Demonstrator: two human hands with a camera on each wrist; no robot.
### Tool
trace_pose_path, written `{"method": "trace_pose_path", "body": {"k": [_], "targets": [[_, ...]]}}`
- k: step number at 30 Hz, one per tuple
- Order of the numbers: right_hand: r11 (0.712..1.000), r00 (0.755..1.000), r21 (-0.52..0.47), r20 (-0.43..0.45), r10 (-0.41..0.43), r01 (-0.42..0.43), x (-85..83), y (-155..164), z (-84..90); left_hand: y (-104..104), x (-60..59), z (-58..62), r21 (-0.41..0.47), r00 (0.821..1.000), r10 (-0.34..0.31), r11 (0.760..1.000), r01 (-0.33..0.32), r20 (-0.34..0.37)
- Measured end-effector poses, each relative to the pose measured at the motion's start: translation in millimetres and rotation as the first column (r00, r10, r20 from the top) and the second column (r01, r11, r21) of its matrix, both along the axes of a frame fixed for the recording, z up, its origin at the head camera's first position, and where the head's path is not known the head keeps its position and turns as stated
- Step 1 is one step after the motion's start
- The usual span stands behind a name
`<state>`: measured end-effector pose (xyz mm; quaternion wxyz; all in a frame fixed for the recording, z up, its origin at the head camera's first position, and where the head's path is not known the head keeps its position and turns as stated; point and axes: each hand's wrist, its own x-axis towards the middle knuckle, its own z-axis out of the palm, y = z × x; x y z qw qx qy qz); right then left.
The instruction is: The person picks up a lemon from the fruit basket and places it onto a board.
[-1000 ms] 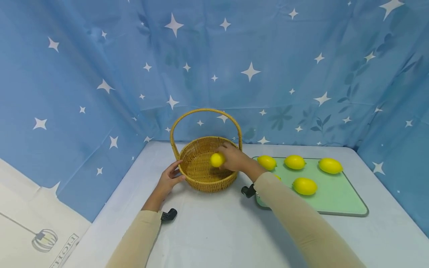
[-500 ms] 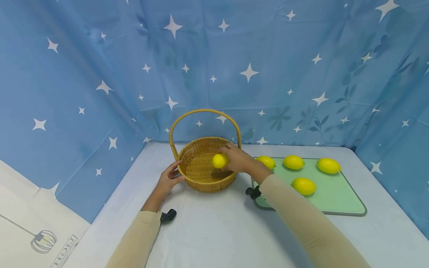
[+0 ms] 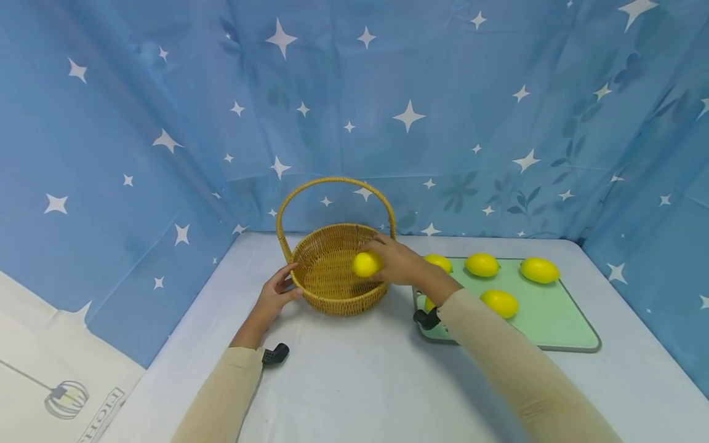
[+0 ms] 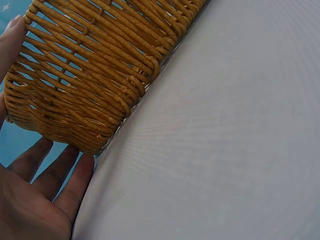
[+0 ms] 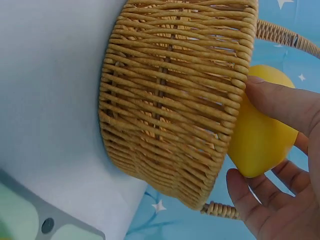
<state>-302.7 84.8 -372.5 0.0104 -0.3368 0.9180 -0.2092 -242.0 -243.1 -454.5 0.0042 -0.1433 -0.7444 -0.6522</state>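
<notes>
since the earlier frame my right hand point(image 3: 400, 263) has drawn the lemon point(image 3: 366, 264) slightly back toward the basket's right rim; fingers curl round it. one woven wicker basket point(image 3: 327, 258), round, hooped handle. left hand point(image 3: 274, 296) rests relaxed against its wall. five smooth oval lemons on the green board point(image 3: 559, 320), one mostly hidden.

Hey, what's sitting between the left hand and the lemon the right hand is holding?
The wicker basket: the left hand touches its near-left wall, and the right hand grips the lemon over its right rim, as the head view shows.
</notes>
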Motion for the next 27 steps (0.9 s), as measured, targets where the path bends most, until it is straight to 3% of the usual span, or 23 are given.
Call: {"method": "trace_pose_path", "body": {"k": [13,27], "targets": [[1.000,0.999,-0.011,-0.037,0.024,-0.024,12.3,20.5,10.4,0.0,0.1,-0.2,0.011,1.000,-0.003,1.000,0.003,-0.001],[1.000,0.999,-0.003,-0.047,-0.012,0.012,21.7,51.5,13.6,-0.9,-1.4,-2.8,0.018,1.000,-0.013,1.000,0.013,-0.013]]}}
